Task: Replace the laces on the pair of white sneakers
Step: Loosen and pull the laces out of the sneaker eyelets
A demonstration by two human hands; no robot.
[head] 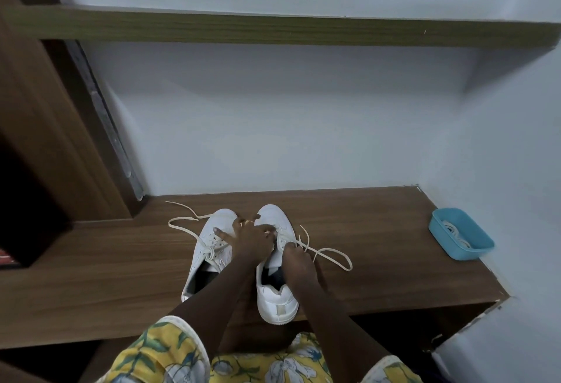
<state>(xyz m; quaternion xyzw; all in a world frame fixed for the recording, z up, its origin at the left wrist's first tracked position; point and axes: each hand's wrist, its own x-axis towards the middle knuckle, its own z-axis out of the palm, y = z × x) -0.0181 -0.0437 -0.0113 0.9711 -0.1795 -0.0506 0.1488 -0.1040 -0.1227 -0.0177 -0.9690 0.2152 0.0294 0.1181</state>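
From my remote seat I count two white sneakers on the wooden desk [379, 215], side by side near its front edge with toes pointing away: the left sneaker [209, 243] and the right sneaker [277, 303]. Both hands are on them. The left hand [249, 238] lies across the pair with fingers splayed and straight, pressing down over the gap between the toes. The right hand [293, 256] is curled at the right sneaker's eyelets, pinching its lace. I count two loose laces, one per shoe. The left lace [181, 218] is still partly threaded and trails off in a long loop toward the back of the desk. The right lace [328, 249] loops out to the right of the shoe. I judge the laces limp, light and flat. They will not push through an eyelet unless held right at the stiff tip, and a pull from mid-length only drags the shoe. The sneakers look light with firm soles and soft uppers, so I would pin one down by the toe or sidewall while the other hand draws the lace out close to the eyelet. One blue tub [469, 253] sits well apart at the desk's right end, with what look like coiled white laces [453, 231] inside; how many I cannot tell. One shelf [273, 29] runs along the wall above.
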